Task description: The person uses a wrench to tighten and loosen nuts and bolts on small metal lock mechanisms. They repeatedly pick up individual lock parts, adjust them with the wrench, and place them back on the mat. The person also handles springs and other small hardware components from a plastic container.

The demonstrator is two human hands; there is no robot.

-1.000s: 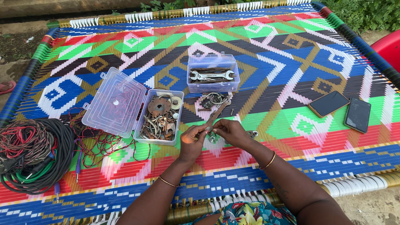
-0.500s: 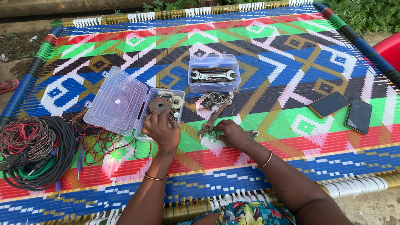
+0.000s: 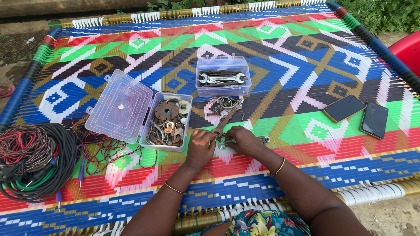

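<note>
Both hands, left hand and right hand, meet over small metal parts on a woven cot, fingers curled closed around them, beside an open clear box of rusty hardware.

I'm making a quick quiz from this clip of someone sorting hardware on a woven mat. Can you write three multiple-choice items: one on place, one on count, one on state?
1. Where do the wrenches lie?
A. In the small clear box
B. On the cable coil
C. Beside the phones

2. How many phones lie on the mat?
A. One
B. Two
C. Four

3. The parts box's lid is:
A. Shut
B. Missing
C. Open

Key:
1 A, they show through its clear walls.
2 B, two dark slabs lie side by side.
3 C, it is swung out to the left.
</note>
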